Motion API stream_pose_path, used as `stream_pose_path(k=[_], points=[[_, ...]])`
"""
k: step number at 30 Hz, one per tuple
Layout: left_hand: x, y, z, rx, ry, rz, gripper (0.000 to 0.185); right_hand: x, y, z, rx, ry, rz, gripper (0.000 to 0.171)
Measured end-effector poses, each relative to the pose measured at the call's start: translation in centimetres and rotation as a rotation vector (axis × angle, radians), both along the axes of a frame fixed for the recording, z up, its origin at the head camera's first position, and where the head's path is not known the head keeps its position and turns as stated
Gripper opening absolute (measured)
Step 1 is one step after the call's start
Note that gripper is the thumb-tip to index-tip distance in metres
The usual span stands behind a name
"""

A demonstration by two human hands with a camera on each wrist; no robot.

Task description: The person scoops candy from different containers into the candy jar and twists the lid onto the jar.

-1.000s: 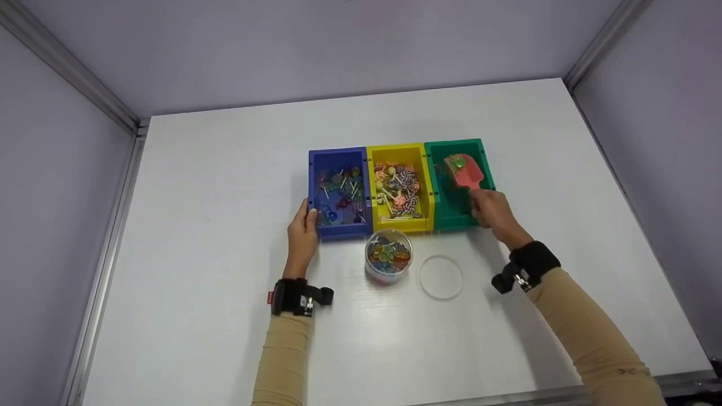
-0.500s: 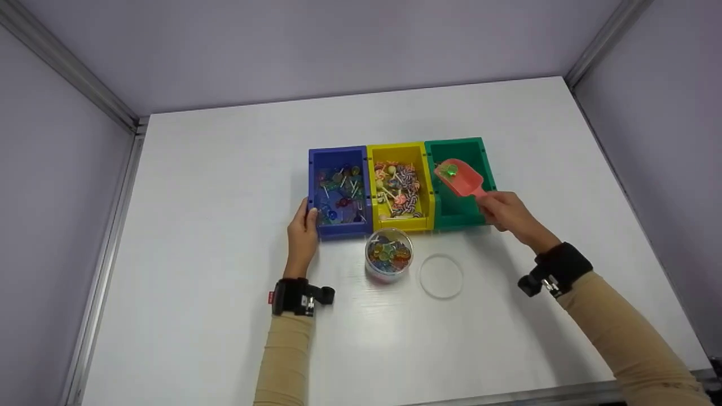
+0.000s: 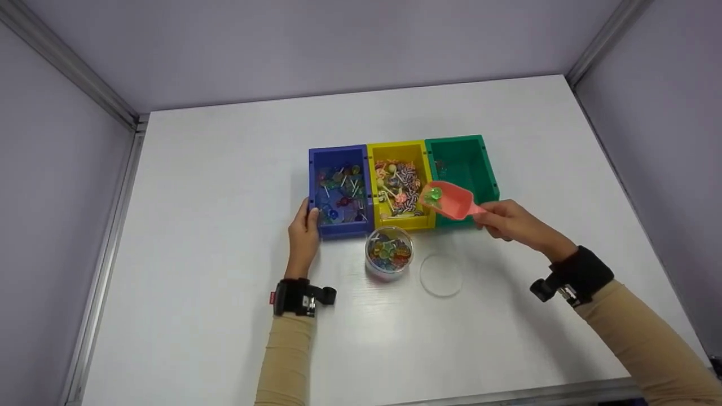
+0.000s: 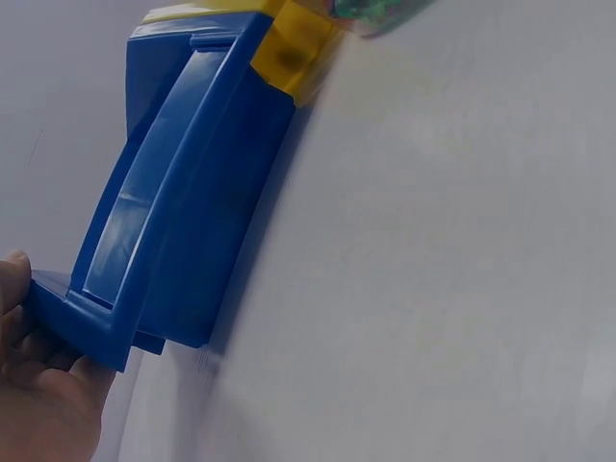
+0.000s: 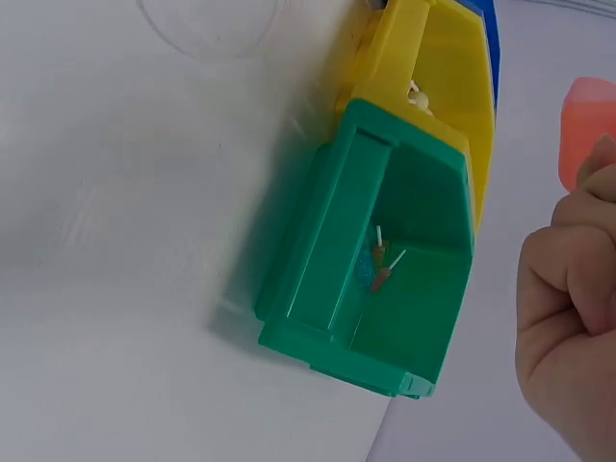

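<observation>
The right hand (image 3: 507,220) has its fingers curled tight round the handle of a salmon-pink plastic scoop (image 3: 448,200), which hangs above the near wall between the yellow and green bins, a green lollipop (image 3: 434,194) lying in its bowl. Just below and to the left of it, on the white desk (image 3: 225,169), stands a round clear plastic jar (image 3: 388,252) heaped with glossy, many-coloured wrapped lollipops; its flat clear round lid (image 3: 441,275) lies just beside it, nearer the desk's right edge. The green plastic bin (image 3: 485,163) holds only a few sweets on white sticks. Touching it is the yellow plastic bin (image 3: 420,169), full of striped and swirled lollipops, and then the blue plastic bin (image 3: 312,175), with translucent blue and red ones. All three are rectangular, smooth-walled and open-topped, in a row about the desk's middle. The left hand (image 3: 302,237) rests against the blue bin's near left corner, fingers relaxed and fairly straight, thumb on the rim.
</observation>
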State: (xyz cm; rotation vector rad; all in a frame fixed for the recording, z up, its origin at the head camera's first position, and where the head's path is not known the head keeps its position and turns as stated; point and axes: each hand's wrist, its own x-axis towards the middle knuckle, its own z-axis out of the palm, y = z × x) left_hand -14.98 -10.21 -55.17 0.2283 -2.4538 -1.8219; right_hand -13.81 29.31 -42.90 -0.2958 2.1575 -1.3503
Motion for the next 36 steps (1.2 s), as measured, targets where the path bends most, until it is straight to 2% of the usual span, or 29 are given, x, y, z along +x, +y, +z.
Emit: stream_pose_path(k=[5,14,20,27,36], points=[[0.1,0.0,-0.1,0.017,0.004,-0.003,0.047,0.6,-1.2,0.5,0.041,0.023,0.094,0.028],[0.0,0.0,-0.4,0.004,0.027,0.000,0.048,1.8,-3.7,1.5,0.095,0.058,0.253,0.022],[0.0,0.0,-0.4,0.012,0.025,-0.006,0.048,2.3,-5.0,2.2,0.201,0.027,0.280,0.024],[0.2,0.1,-0.3,0.014,0.026,-0.010,0.046,2.3,-6.1,3.1,0.318,0.067,0.303,0.024],[0.1,0.0,-0.2,0.022,0.009,-0.001,0.046,2.1,-7.1,4.3,0.399,0.091,0.313,0.025]])
